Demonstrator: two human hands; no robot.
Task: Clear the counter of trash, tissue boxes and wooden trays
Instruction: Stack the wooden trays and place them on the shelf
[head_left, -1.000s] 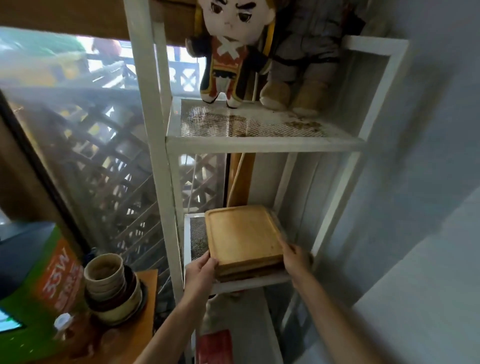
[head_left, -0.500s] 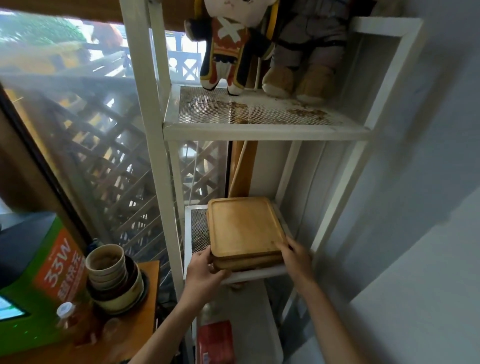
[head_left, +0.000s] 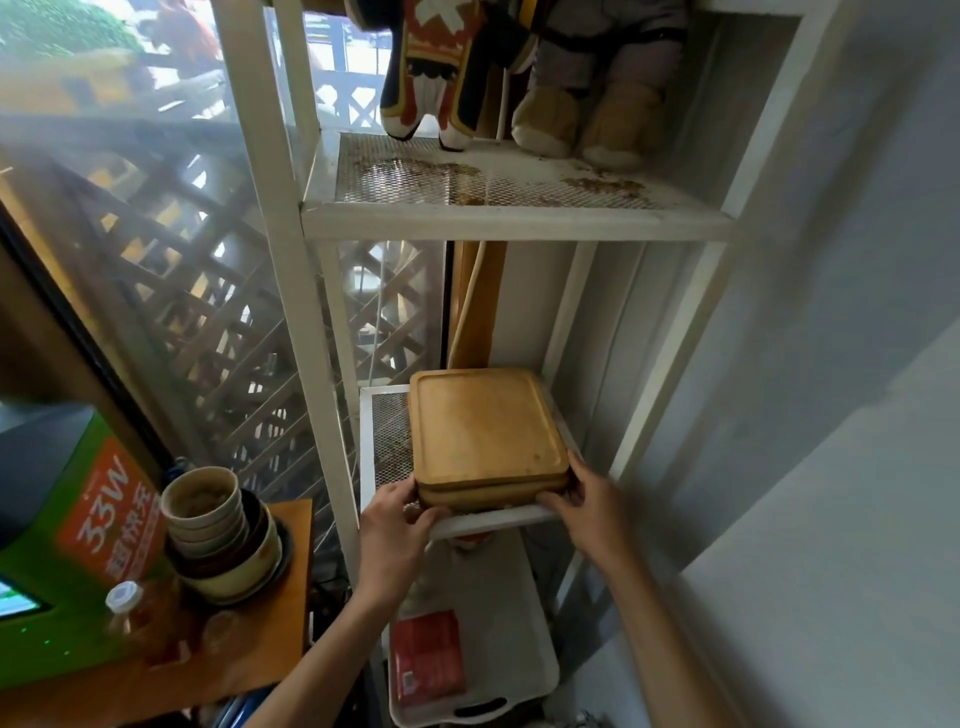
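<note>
left fingers (head_left: 415, 506) curled round the front-left corner of the stacked wooden trays (head_left: 485, 428), thumb along the front edge. right fingers (head_left: 553, 501) pinch the front-right corner the same way. neither grip released; both hands grasping the stack, left hand (head_left: 392, 525) and right hand (head_left: 589, 501) coming in from below the shelf edge.

stack looks like two or three square trays, rims aligned, sitting flat on the middle mesh shelf (head_left: 384, 441) of the white metal rack (head_left: 283, 260). front edge of the stack is about level with the shelf's front rail; bare mesh shows to the left of the stack, and the stack's right side lies close to the rack's right post.

step in hand, by my reading: seating the trays on this shelf, off the counter (head_left: 244, 639).

to do it well: push both corners evenly so the stack slides straight back and does not skew against the right post. keep the thumbs low on the bottom tray so the upper ones ride along rather than shear off. stop once the front edge is well behind the rail. let go one hand at a time.

risk: the mesh may drag on the lowest tray and leave the top one overhanging.

outward from the stack: plush dolls (head_left: 452, 67) on the shelf above; below, a white plastic tray (head_left: 519, 649) holding a red packet (head_left: 428, 657); to the left, stacked bowls (head_left: 218, 535) on the counter.
</note>
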